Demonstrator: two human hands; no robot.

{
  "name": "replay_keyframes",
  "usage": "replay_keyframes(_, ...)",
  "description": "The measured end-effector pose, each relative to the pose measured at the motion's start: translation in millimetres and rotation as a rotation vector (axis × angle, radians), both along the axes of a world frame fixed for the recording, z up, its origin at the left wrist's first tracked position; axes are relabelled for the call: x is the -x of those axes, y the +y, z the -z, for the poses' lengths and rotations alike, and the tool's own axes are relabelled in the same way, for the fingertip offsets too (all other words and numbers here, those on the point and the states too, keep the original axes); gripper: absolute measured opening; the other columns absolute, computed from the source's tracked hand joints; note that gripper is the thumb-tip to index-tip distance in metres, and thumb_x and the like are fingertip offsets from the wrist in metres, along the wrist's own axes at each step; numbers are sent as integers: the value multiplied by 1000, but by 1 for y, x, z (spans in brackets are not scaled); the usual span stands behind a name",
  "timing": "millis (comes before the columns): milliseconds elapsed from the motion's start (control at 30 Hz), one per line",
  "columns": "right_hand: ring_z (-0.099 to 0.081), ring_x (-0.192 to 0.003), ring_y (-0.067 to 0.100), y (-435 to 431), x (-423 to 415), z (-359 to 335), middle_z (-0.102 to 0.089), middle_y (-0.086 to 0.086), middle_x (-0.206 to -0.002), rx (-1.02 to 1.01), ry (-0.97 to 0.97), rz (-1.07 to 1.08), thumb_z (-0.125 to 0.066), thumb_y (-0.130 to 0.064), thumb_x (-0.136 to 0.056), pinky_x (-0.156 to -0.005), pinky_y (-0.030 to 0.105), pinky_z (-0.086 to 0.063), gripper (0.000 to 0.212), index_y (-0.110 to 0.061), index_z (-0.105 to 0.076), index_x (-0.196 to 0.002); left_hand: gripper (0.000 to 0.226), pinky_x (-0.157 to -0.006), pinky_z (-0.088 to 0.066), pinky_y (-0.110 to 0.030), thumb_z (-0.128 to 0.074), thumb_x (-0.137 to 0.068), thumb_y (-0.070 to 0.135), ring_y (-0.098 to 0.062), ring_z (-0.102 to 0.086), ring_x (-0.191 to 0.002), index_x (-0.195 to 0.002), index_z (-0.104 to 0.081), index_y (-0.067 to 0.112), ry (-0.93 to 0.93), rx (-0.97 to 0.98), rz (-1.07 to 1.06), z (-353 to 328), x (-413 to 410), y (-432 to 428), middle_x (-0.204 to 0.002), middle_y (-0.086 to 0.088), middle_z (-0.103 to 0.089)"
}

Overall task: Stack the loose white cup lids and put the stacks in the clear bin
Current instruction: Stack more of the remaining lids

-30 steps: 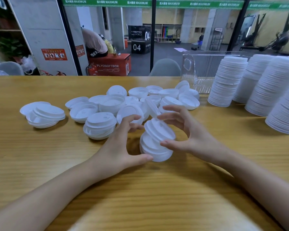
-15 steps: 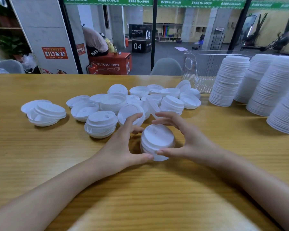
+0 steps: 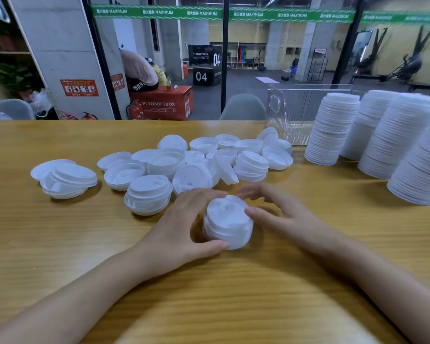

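A short stack of white cup lids (image 3: 227, 220) stands on the wooden table (image 3: 60, 244) in front of me. My left hand (image 3: 181, 227) curls round its left side, fingers over the far rim and thumb at the near base. My right hand (image 3: 278, 214) lies to the right with its thumb touching the stack's side; its fingers are straight, blurred and off the lids. Loose lids (image 3: 191, 177) lie scattered behind the stack. The clear bin (image 3: 291, 115) stands at the back right, partly hidden by tall stacks.
Several tall lid stacks (image 3: 333, 127) line the right side of the table. Small partial stacks sit at the left (image 3: 67, 180), centre-left (image 3: 148, 194) and centre-right (image 3: 251, 166). A glass wall runs behind the table's far edge.
The tilted upper lids came down flush onto the stack between my hands. My right fingers then loosened and drew off to the right, while my left hand stayed wrapped round the stack.
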State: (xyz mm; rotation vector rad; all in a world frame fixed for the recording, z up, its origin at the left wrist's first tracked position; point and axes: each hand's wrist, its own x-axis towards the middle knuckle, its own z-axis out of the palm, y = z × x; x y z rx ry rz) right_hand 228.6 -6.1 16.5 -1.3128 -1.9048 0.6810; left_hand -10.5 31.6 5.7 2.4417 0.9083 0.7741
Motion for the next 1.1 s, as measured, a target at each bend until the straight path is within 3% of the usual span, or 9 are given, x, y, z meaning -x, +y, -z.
replay_keyframes(100,-53,-116,2,7,-9,-2,-64,-22,-117,-59,45,101,-56,-58,-83,-98,18,-41,41,-35,-61,-116,60,-104,-26,-9,-68,-73,60,0,-39,-129,-128,-48,43,18,-33,9,2,0,2,-131,29,-45)
replay_keyframes(200,-56,-110,5,23,-22,-2,-65,-18,-112,-111,92,284,-62,-38,-94,-96,30,-46,19,-30,-63,-112,60,-103,-24,-7,-65,-72,64,2,-38,-129,-127,-48,44,20,-36,-24,3,1,5,-130,34,-43)
replay_keyframes(300,-57,-109,11,44,-27,-8,-65,-10,-113,-114,67,404,-60,-25,-97,-89,24,-45,21,-17,-64,-116,60,-102,-23,-6,-61,-72,66,2,-36,-129,-127,-45,48,37,-48,-57,3,2,8,-130,36,-40)
replay_keyframes(533,-23,-141,26,106,-21,-12,-49,3,-142,50,-91,520,-53,-38,-98,-108,38,-27,48,-15,-47,-140,58,-103,-21,-5,-60,-73,66,5,-33,-129,-126,-42,51,44,-65,-65,4,4,10,-131,37,-39)
replay_keyframes(667,-27,-139,28,119,-15,-12,-53,7,-139,85,-182,577,-52,-46,-97,-110,46,-31,52,-19,-48,-140,57,-103,-20,-5,-60,-74,65,7,-32,-129,-127,-42,52,46,-71,-55,3,5,11,-132,39,-38)
replay_keyframes(800,-33,-134,23,115,-18,-13,-60,-1,-127,16,-193,606,-60,-49,-92,-108,41,-31,46,-26,-57,-131,59,-104,-20,-5,-60,-74,66,7,-32,-130,-128,-43,50,53,-69,-49,2,6,12,-132,39,-38)
replay_keyframes(900,-41,-129,19,102,-24,-15,-58,-15,-111,-32,-10,539,-71,-44,-85,-104,41,-39,41,-29,-63,-123,63,-103,-20,-4,-61,-74,67,7,-31,-130,-131,-42,48,49,-59,-47,2,6,13,-132,40,-36)
replay_keyframes(1033,-50,-115,7,69,-22,-28,-61,-12,-121,-51,220,394,-75,-32,-85,-85,16,-38,39,-25,-64,-122,69,-103,-24,-5,-70,-72,61,7,-35,-128,-131,-36,51,12,-13,-59,1,6,13,-130,44,-33)
replay_keyframes(1100,-54,-109,1,50,-15,-32,-64,-18,-116,-81,256,303,-76,-29,-84,-83,12,-41,35,-28,-66,-117,73,-101,-24,-3,-77,-72,55,10,-34,-127,-130,-34,53,-17,11,-68,-1,7,12,-130,45,-32)
